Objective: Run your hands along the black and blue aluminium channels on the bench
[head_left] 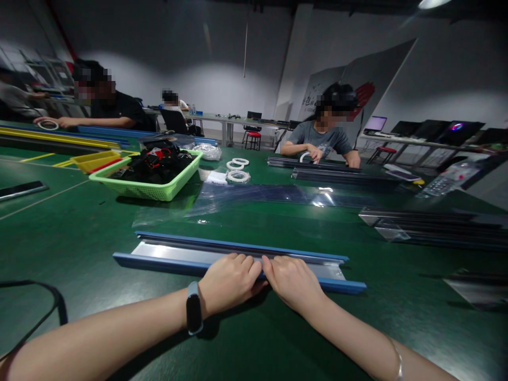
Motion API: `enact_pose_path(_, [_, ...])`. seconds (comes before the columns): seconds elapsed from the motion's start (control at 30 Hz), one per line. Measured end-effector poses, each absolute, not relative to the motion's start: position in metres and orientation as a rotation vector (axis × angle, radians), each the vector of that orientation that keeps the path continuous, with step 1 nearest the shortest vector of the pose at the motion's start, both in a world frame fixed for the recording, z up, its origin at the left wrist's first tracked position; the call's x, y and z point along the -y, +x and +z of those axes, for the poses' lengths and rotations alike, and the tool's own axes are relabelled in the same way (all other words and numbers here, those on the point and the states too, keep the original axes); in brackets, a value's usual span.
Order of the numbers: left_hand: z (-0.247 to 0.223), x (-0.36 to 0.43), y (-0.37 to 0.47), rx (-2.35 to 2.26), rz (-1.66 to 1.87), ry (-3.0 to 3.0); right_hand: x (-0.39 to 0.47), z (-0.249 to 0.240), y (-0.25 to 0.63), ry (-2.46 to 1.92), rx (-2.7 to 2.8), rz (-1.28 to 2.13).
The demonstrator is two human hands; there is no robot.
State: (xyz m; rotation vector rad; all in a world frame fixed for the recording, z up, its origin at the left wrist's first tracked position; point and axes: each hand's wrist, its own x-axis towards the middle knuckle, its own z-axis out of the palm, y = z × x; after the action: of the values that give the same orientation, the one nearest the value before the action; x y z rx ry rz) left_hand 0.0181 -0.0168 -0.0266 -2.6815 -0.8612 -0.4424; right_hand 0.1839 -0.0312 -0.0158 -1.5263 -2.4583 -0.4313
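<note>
A long blue channel with a silvery inner face lies across the green table in front of me. My left hand has its fingers curled over the channel's near edge, around the middle. Right beside it, my right hand grips the same edge, and the two thumbs nearly meet. Both hands are closed on the channel; the fingertips are partly hidden inside it. Beyond the channel, clear plastic film is spread on the table.
A green basket of black parts stands at the back left, with white tape rolls to its right. Dark profiles lie at the right, near a plastic bottle. A phone lies far left. People sit across the table.
</note>
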Motion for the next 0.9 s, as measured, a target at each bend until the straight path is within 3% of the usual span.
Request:
enact_pose_path(0.53, [-0.0242,0.0168,0.02,0.967,-0.353,-2.658,0.0375,-0.0097,0.1891,-1.478,2.508,-0.545])
enact_pose_path(0.9, [-0.0246,0.0171,0.0191,0.961,-0.379,-2.658,0.0335,-0.0148,0.1866,-1.527,2.471,-0.388])
